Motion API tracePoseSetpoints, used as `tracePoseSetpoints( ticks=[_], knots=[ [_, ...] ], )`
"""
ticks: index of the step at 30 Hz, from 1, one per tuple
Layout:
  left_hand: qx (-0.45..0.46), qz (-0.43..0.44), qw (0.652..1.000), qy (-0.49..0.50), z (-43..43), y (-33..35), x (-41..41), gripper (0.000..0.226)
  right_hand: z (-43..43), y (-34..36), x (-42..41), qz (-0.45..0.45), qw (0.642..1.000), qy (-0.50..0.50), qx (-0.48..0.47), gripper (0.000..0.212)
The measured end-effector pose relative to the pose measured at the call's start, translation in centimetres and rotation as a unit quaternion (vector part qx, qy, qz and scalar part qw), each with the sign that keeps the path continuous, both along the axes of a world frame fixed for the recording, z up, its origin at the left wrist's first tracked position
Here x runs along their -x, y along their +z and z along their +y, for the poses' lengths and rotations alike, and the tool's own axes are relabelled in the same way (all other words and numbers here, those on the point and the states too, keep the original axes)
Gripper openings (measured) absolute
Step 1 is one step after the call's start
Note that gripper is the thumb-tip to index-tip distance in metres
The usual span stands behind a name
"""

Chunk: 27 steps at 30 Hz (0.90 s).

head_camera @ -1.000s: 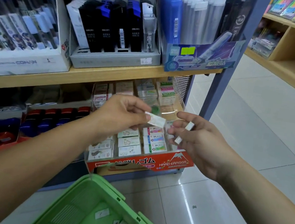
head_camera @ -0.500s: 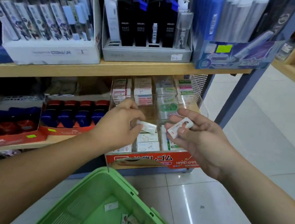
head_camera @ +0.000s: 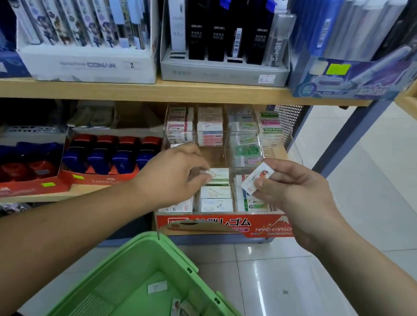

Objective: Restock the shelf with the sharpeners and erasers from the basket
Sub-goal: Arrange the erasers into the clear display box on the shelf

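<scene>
My left hand [head_camera: 176,175] reaches into the orange eraser display box [head_camera: 222,225] on the lower shelf, its fingertips pinching a white eraser [head_camera: 217,176] at the middle column of stacked erasers. My right hand [head_camera: 290,191] hovers just right of it, above the box, and pinches a small white eraser with a red print [head_camera: 253,176] between thumb and fingers. A green basket [head_camera: 163,262] sits below on the floor, with several small erasers [head_camera: 183,312] lying at its bottom.
Clear acrylic compartments [head_camera: 221,130] with stacked erasers stand behind the box. Red and blue sharpeners [head_camera: 113,156] fill a tray to the left. The upper wooden shelf [head_camera: 157,91] carries pen and lead boxes. A blue metal post [head_camera: 349,133] and tiled floor lie to the right.
My left hand has carried its eraser down and forward into the display box. My right hand has turned its eraser upright and moved slightly closer to the shelf. The view has shifted nearer.
</scene>
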<state>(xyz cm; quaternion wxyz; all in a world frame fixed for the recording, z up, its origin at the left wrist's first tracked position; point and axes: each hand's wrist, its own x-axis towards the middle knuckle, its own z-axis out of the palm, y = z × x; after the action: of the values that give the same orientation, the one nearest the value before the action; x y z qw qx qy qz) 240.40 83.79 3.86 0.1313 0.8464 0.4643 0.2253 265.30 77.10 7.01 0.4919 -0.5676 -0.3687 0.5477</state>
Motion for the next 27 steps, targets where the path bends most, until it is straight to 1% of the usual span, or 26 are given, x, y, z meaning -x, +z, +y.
tracePoseSetpoints(
  ticks=[3, 4, 6, 8, 10, 11, 12, 14, 15, 16, 19, 22, 25, 27],
  knots=[
    [0.014, -0.053, 0.998, 0.003, -0.4, 0.8, -0.4, 0.032, 0.2, -0.2, 1.1, 0.026, 0.999, -0.021, -0.007, 0.027],
    [0.042, -0.085, 0.996, -0.001, -0.7, 1.3, -0.7, 0.033, 0.3, -0.3, 1.6, 0.031, 0.999, -0.022, -0.012, 0.026],
    [0.126, -0.153, 0.980, -0.010, -1.7, 2.3, -1.6, 0.033, 0.7, -0.2, 3.0, 0.033, 0.999, -0.008, -0.025, 0.027],
    [0.172, -0.197, 0.965, 0.002, -2.3, 3.4, -1.9, 0.029, 1.1, 0.2, 4.6, 0.030, 0.999, 0.007, -0.031, 0.029],
    [0.175, -0.232, 0.956, 0.036, -1.9, 4.4, -0.9, 0.026, 1.7, 0.5, 5.8, 0.026, 0.999, 0.014, -0.036, 0.030],
    [0.163, -0.236, 0.956, 0.057, -1.4, 4.9, 0.1, 0.025, 2.1, 0.6, 6.3, 0.010, 0.999, 0.012, -0.044, 0.030],
    [0.141, -0.221, 0.961, 0.083, -0.6, 5.2, 1.4, 0.024, 2.5, 0.5, 6.8, -0.020, 0.998, 0.006, -0.056, 0.027],
    [0.088, -0.153, 0.973, 0.148, 0.9, 5.5, 4.0, 0.026, 3.2, 0.2, 7.3, -0.073, 0.994, -0.004, -0.079, 0.013],
    [0.071, -0.123, 0.974, 0.174, 1.6, 5.3, 5.1, 0.026, 3.4, 0.0, 7.6, -0.082, 0.993, -0.002, -0.083, 0.007],
    [0.063, -0.103, 0.975, 0.188, 2.2, 5.0, 5.8, 0.026, 3.5, -0.2, 7.8, -0.085, 0.993, 0.004, -0.082, 0.008],
    [0.063, -0.046, 0.982, 0.173, 3.0, 4.1, 6.0, 0.026, 3.6, -0.6, 8.3, -0.113, 0.990, 0.030, -0.077, 0.012],
    [0.066, -0.009, 0.986, 0.150, 3.7, 3.7, 5.5, 0.026, 3.5, -0.8, 8.4, -0.133, 0.988, 0.041, -0.074, 0.015],
    [0.075, 0.009, 0.987, 0.141, 4.4, 3.5, 5.1, 0.027, 3.6, -0.8, 8.4, -0.134, 0.988, 0.035, -0.066, 0.015],
    [0.110, 0.010, 0.986, 0.128, 4.4, 3.2, 5.1, 0.029, 3.6, -0.8, 8.4, -0.135, 0.988, 0.036, -0.065, 0.015]
  ],
)
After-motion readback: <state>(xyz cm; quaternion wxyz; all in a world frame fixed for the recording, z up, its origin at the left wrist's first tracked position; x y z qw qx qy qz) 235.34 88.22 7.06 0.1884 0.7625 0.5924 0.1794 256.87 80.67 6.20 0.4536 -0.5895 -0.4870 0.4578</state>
